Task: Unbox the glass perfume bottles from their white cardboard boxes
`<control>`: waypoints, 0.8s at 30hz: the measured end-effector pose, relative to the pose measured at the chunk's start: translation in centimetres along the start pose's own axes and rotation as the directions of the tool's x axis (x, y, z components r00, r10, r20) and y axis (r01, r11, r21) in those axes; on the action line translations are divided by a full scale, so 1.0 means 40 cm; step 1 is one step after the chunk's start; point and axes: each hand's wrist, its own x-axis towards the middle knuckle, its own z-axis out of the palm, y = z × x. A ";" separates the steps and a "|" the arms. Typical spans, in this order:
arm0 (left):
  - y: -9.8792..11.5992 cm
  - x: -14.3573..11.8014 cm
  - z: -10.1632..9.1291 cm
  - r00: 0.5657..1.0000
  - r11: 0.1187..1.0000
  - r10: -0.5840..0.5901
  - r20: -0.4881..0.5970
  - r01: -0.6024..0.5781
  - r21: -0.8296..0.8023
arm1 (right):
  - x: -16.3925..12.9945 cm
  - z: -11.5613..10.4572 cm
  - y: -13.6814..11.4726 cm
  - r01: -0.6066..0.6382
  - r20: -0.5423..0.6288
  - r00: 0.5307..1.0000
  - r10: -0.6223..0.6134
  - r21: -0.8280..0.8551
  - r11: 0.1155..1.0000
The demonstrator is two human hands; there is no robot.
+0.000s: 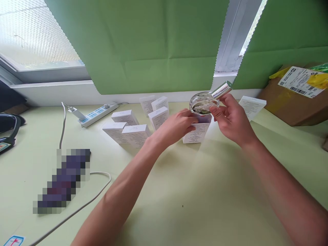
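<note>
Looks about halfway: right hand (232,119) has its grip closed on the glass bottle (205,102) just above the open box (196,131), which the left hand (180,124) grips steady on the counter (205,191), several closed boxes (133,128) waiting at far left.

Lay spread on a pale green table (217,191): small white boxes (128,128), a power strip (98,114), white cable (77,212), and a labelled cardboard carton (294,99).

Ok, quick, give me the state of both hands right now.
Left hand: closed on the open white box standing on the table.
Right hand: closed on the glass bottle with a silver cap, above the box.
</note>
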 end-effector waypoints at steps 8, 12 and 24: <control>-0.038 0.001 0.012 0.991 0.984 -0.049 -0.124 0.027 -0.174 | -0.006 -0.018 0.038 -0.022 0.029 0.999 0.030 -0.232 0.972; -0.041 -0.002 0.012 0.979 0.948 -0.108 -0.172 0.050 -0.314 | -0.005 -0.024 0.040 0.003 0.057 0.998 0.010 -0.231 0.973; -0.046 -0.006 -0.002 0.971 0.876 -0.163 -0.173 0.062 -0.478 | -0.006 -0.002 0.028 0.134 0.230 0.970 -0.077 -0.243 0.961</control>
